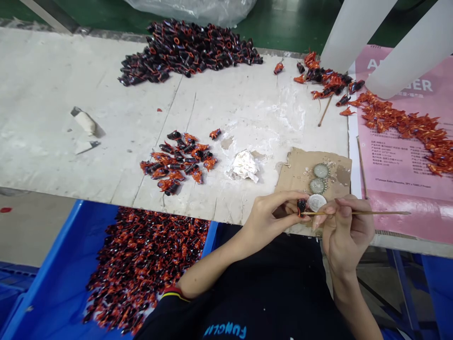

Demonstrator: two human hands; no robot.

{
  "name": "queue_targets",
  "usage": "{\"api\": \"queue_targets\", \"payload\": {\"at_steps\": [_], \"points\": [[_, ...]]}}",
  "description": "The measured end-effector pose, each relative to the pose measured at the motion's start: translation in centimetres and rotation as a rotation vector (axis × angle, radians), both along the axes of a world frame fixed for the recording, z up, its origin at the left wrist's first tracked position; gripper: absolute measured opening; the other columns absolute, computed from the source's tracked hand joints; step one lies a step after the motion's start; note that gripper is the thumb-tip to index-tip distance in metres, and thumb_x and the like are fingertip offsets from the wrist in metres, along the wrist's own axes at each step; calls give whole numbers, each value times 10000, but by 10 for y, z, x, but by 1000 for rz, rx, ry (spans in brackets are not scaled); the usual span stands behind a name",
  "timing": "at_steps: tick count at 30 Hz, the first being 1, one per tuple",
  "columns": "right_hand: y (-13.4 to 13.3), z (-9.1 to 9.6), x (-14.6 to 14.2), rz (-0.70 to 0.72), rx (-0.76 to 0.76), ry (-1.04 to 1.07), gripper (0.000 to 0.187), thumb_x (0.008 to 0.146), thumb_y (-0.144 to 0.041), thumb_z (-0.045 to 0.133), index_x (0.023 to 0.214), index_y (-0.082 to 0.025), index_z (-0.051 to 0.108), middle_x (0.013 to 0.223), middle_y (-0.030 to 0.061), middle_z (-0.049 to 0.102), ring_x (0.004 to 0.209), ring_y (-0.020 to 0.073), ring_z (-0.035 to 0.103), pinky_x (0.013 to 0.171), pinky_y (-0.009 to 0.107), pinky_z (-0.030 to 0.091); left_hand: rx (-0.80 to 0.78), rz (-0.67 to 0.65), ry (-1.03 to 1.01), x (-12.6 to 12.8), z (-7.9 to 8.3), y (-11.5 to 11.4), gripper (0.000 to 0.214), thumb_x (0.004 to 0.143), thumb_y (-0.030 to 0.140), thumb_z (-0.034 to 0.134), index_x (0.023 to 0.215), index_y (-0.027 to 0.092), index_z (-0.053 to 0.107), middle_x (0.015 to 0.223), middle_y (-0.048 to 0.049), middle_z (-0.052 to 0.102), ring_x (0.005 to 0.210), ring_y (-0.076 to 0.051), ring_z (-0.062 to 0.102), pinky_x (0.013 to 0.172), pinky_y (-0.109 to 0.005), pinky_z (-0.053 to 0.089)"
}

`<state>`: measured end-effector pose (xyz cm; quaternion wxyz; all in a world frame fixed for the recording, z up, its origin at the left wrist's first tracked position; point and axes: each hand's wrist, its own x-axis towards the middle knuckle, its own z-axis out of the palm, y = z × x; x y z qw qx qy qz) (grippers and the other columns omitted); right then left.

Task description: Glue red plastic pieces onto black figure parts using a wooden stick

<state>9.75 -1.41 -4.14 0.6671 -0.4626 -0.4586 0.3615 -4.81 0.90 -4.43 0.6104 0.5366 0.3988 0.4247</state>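
Note:
Between the thumb and fingers of my left hand (pixel 267 219) is a small black piece with an orange-red rim (pixel 301 206). My right hand (pixel 348 231) pinches a thin wooden stick (pixel 375 213), held level, its left tip at the rim of the black piece. Just beyond the fingers, a white-filled bottle cap (pixel 316 202) rests on a cardboard sheet (pixel 293 170). Two more bottle caps (pixel 318 185) with cloudy contents sit behind it. Left of the cardboard lie a crumpled white tissue (pixel 245 165) and a cluster of joined black-and-orange pieces (pixel 177 160).
A heap of black pieces (pixel 191 49) lies at the table's far edge. Orange pieces (pixel 406 123) cover part of a pink printed sheet (pixel 396 189), beside white tubes (pixel 357 33). Below the table stands a blue bin (pixel 60 274) full of pieces. A wrapped blade (pixel 84 121) lies left.

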Motion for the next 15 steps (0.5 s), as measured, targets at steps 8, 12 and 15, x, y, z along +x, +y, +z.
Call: {"api": "queue_targets", "payload": {"at_steps": [8, 12, 15], "points": [[0, 1, 0, 10, 28, -4, 115, 943, -195, 568, 985, -247, 661, 727, -38, 627, 513, 93, 588, 461, 231, 483, 33, -8, 2, 0, -4, 0, 325, 807, 220, 730, 1130, 184, 706, 846, -47, 712, 673, -118, 618, 647, -203, 542], [0, 2, -1, -16, 40, -25, 117, 937, -182, 571, 977, -244, 663, 731, -37, 632, 519, 98, 596, 469, 238, 488, 21, -3, 26, 0, -2, 0, 333, 802, 239, 739, 1130, 189, 707, 863, -52, 718, 687, -127, 628, 655, -210, 546], [0, 1, -1, -8, 50, -34, 135, 933, -175, 573, 994, -251, 667, 736, -33, 632, 525, 104, 597, 441, 234, 472, 21, 9, 33, 0, -1, 0, 328, 796, 238, 746, 1118, 187, 712, 847, -48, 716, 678, -124, 620, 647, -204, 542]]}}
